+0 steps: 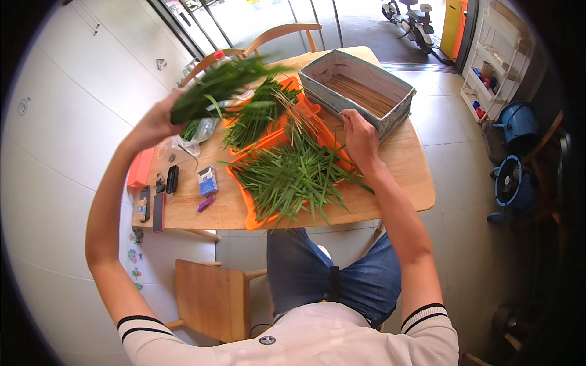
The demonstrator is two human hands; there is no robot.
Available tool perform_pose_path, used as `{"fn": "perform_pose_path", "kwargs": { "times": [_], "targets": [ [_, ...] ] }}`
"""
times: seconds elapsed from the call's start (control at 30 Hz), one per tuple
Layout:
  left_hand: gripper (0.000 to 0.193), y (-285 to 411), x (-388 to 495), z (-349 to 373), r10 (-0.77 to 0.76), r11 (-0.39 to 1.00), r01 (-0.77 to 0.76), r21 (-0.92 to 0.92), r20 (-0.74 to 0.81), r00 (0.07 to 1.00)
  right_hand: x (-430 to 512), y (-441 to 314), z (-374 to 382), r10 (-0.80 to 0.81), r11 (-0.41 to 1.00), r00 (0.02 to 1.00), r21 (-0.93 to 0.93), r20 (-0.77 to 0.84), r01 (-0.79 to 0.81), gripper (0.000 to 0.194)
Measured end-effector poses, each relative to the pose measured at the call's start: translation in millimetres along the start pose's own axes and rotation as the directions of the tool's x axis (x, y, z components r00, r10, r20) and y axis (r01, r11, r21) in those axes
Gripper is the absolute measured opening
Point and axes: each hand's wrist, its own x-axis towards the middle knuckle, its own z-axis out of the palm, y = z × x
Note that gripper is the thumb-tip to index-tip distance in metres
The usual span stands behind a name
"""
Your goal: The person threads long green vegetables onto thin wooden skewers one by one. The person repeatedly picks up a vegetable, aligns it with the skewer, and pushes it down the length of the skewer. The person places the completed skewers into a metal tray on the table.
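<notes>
My left hand [161, 120] is raised over the table's left side, gripping a bundle of long green leaves [215, 89], blurred by motion. Below and right of it, an orange plastic basket [249, 215] holds cut green leaves [293, 176]; a second leaf pile [256, 114] lies in its far part. Thin wooden sticks [300, 114] rest across the leaves. My right hand [359, 135] is at the near wall of a lined box [389, 123] that contains many thin sticks [361, 96]. Its thumb and forefinger are pinched together; whether they hold a stick is unclear.
On the wooden table [403, 183] lie a cigarette pack [208, 180], a purple lighter [206, 203], a phone [158, 212], a black case [172, 179] and a plastic bag [203, 135]. A bottle with a red cap [219, 55] stands behind the leaves. Wooden chairs [213, 297] adjoin the table.
</notes>
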Motion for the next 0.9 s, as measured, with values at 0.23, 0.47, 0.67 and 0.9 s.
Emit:
{"fn": "perform_pose_path", "kwargs": {
  "times": [0.23,0.47,0.67,0.9],
  "targets": [
    [0.072,34,12,103,0.446,0.891,-0.453,0.02,0.141,0.884,0,-1,0,-0.034,0.999,0.999,0.013,-0.028,0.034,0.009],
    [0.046,19,54,162,0.763,0.37,-0.872,0.321,0.43,0.483,0,-2,0,-0.008,1.0,1.0,0.004,0.025,0.008,0.009],
    [0.067,15,81,195,0.739,0.236,-0.857,0.459,0.488,0.465,0,-1,2,-0.059,0.998,0.998,0.03,0.006,0.059,0.008],
    [0.074,13,40,182,0.593,0.627,-0.632,0.456,0.247,0.766,-1,-6,1,-0.072,0.997,0.997,0.036,0.007,0.072,0.008]
  ]
}}
